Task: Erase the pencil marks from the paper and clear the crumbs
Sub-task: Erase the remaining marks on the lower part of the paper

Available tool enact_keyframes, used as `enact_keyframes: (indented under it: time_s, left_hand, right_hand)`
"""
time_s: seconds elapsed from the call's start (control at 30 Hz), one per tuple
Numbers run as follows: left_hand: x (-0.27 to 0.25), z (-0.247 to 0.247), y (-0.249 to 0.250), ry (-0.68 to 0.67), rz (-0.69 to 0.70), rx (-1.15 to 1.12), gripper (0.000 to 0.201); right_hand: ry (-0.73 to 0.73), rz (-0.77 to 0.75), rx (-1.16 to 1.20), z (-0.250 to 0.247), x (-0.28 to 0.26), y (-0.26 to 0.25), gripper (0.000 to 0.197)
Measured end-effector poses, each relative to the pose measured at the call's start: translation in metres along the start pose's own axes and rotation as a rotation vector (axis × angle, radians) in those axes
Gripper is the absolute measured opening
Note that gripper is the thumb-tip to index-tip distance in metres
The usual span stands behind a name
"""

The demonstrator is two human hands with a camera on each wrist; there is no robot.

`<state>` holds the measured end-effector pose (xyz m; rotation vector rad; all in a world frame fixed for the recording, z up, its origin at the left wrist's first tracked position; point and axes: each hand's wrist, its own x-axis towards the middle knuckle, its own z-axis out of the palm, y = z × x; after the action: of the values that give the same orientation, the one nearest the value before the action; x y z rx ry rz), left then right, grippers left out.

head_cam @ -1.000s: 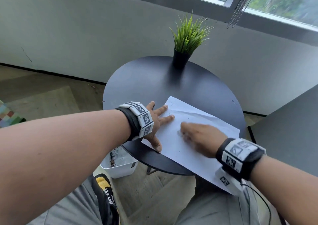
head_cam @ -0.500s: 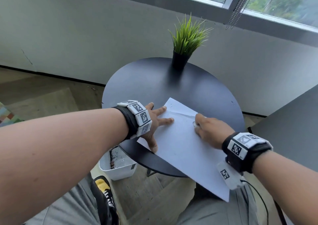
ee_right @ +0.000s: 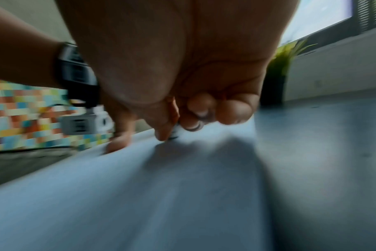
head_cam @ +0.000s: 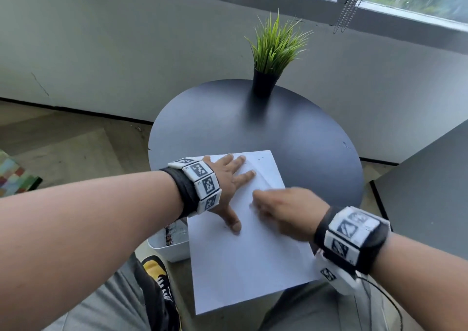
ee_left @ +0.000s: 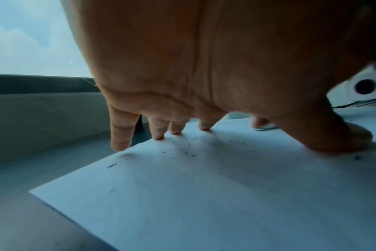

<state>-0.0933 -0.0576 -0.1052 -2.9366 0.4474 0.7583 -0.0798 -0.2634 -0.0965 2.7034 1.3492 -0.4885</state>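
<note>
Left hand flat, fingers spread, pinning paper at tabletop's near edge; right hand pinches eraser just right; crumbs under left palm.

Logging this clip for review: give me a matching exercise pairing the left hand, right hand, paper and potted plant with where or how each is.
Column 1:
1. left hand
2. right hand
3. paper
4. potted plant

Column 2:
A. stands at the table's far edge
B. hangs over the table's near edge
C. fingers spread flat, pressing the sheet
D. fingers curled, pinching a small eraser

Pairs: 1-C, 2-D, 3-B, 4-A
</note>
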Motion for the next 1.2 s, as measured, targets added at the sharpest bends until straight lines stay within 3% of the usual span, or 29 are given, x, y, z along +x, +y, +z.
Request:
enact_keyframes:
  time_s: [0.1,0.17,0.27,0.3,0.4,0.47,0.6,0.67,0.8,0.87,1.0,1.07,1.13,1.2]
  left_hand:
    - [0.005,-0.001,-0.003,0.000,-0.006,0.009,0.139]
    - [0.007,-0.002,-0.004,-0.023,-0.012,0.004,0.142]
    - [0.008,-0.002,-0.005,-0.054,-0.024,0.001,0.145]
    - [0.009,-0.001,-0.005,-0.054,-0.024,0.000,0.145]
    - [0.009,-0.002,-0.004,-0.054,-0.018,-0.004,0.144]
    - [0.008,-0.004,-0.003,-0.056,-0.022,0.003,0.143]
    - [0.006,-0.007,0.000,-0.079,-0.033,0.020,0.145]
    - [0.007,-0.010,0.001,-0.083,-0.029,0.030,0.144]
    - [0.006,-0.014,0.004,-0.091,-0.039,0.033,0.141]
    - [0.008,-0.015,0.003,-0.099,-0.047,0.033,0.143]
    - [0.010,-0.016,0.003,-0.099,-0.050,0.043,0.146]
    - [0.009,-0.016,0.003,-0.101,-0.047,0.035,0.144]
    - [0.009,-0.017,0.004,-0.096,-0.046,0.033,0.143]
    - [0.009,-0.017,0.005,-0.098,-0.047,0.036,0.144]
  right_hand:
    - [0.064,0.200,0.013,-0.013,0.022,0.028,0.018]
    - [0.044,0.117,0.008,-0.011,0.019,0.022,0.019]
    - [-0.100,-0.176,0.015,0.000,-0.003,-0.009,0.014]
    - [-0.103,-0.192,0.004,0.001,-0.005,-0.009,0.009]
    - [0.018,0.020,-0.015,-0.011,0.013,0.022,0.020]
    - [0.073,0.067,0.013,-0.013,0.017,0.031,0.015]
    - [-0.098,-0.203,0.011,-0.003,0.004,-0.009,0.009]
    - [-0.074,-0.136,0.025,-0.008,0.008,-0.001,0.012]
    - [0.062,0.183,0.056,-0.018,0.033,0.038,0.020]
    - [0.067,0.155,0.050,-0.014,0.034,0.029,0.009]
    - [-0.089,-0.108,0.072,0.000,0.012,0.004,0.014]
    - [-0.023,0.005,0.080,-0.005,0.019,0.019,0.009]
    - [0.049,0.174,0.048,-0.014,0.030,0.043,0.019]
    - [0.090,0.145,0.005,-0.014,0.035,0.046,0.013]
